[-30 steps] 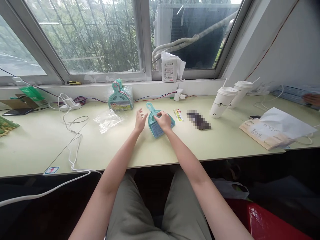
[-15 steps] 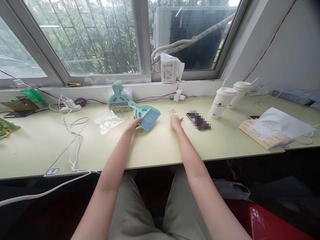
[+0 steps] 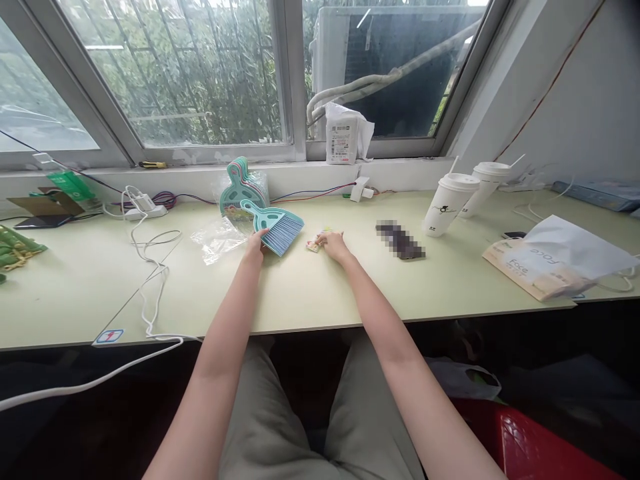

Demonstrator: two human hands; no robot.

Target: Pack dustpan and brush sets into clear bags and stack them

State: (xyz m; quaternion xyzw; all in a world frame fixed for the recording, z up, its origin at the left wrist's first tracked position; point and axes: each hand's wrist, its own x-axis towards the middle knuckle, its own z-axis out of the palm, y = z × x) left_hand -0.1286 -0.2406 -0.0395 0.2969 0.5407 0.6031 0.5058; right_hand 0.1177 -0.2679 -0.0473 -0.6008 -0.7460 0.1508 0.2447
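Observation:
My left hand [image 3: 255, 243] grips the edge of a teal mini dustpan [image 3: 264, 216] with a brush [image 3: 283, 233] nested in it. The handle points up and to the left, the blue bristles toward the lower right. To its right, my right hand [image 3: 337, 246] has its fingers closed on a small colourful printed card [image 3: 313, 246], low over the tabletop; part of the card is hidden under the fingers. Behind the dustpan stands a stack of similar dustpan sets [image 3: 240, 190] in clear wrapping. A crumpled clear plastic bag [image 3: 218, 240] lies left of my left hand.
A phone [image 3: 400, 240], blurred out, lies right of my right hand. Two lidded paper cups [image 3: 447, 207] with straws and a tissue pack [image 3: 540, 263] stand farther right. White cables [image 3: 150, 267] trail across the left side and over the table's front edge.
My right hand has moved left with the card, closer to the dustpan. My left hand has shifted the dustpan and brush slightly left. The camera view has moved a little.

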